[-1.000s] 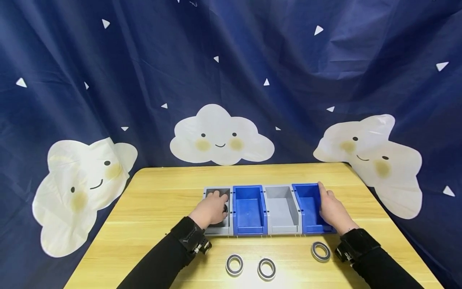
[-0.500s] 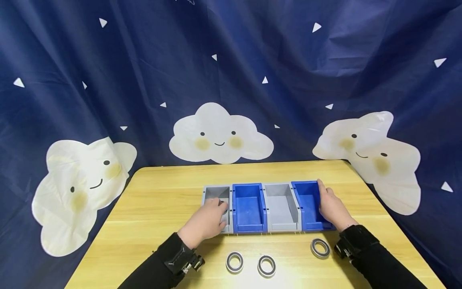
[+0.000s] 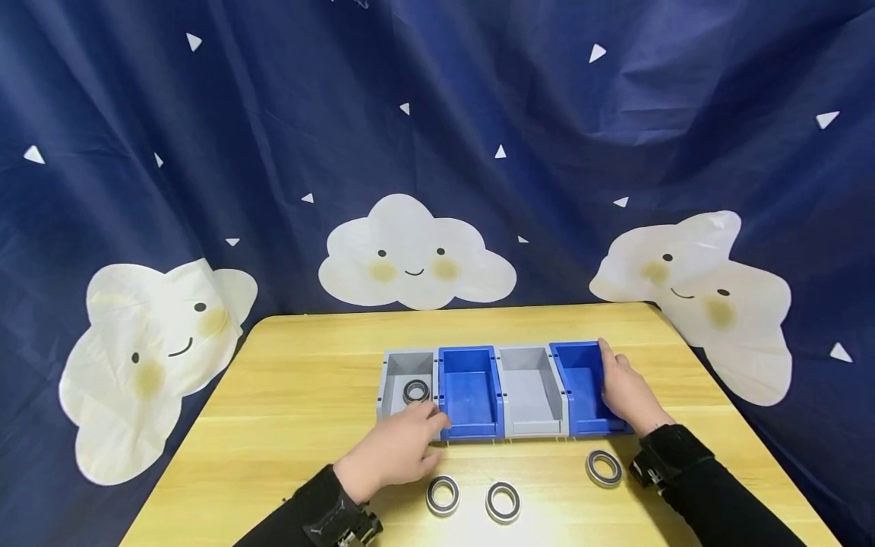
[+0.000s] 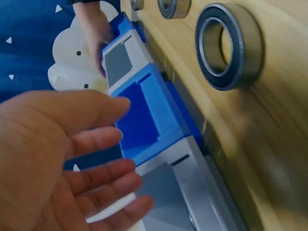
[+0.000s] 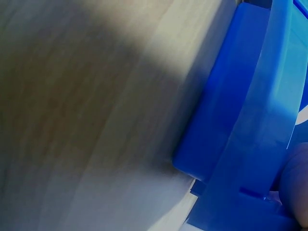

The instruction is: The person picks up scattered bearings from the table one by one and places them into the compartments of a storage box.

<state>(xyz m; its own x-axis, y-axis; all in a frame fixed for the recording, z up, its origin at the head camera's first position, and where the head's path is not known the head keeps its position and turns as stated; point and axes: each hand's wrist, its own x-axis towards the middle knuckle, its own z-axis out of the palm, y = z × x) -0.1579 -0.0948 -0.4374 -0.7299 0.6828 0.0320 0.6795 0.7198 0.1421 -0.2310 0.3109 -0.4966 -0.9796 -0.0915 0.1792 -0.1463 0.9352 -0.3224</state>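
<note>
My left hand (image 3: pixel 396 448) hovers over the front of the left grey bin (image 3: pixel 381 391), fingers loosely spread and nothing in them. Inside that bin a ball bearing (image 3: pixel 406 392) lies flat behind the fingertips. The left wrist view shows the same hand (image 4: pixel 62 154) with thumb and fingers apart, beside the bin row. My right hand (image 3: pixel 632 395) grips the right side wall of the blue bin (image 3: pixel 584 384) at the row's right end. In the right wrist view only a fingertip (image 5: pixel 296 185) shows at this blue bin's (image 5: pixel 226 96) edge; the other fingers are hidden.
Three more bearings lie on the wooden table (image 3: pixel 307 365) in front of the bins: one (image 3: pixel 431 496) near my left hand, one (image 3: pixel 490 503) in the middle, one (image 3: pixel 592 467) near my right wrist. Between the end bins stand a blue bin (image 3: pixel 472 387) and a grey bin (image 3: pixel 529 380).
My left hand has let go of the bearing in the left grey bin and drawn back toward me, uncovering it. My right hand stays on the blue bin.
</note>
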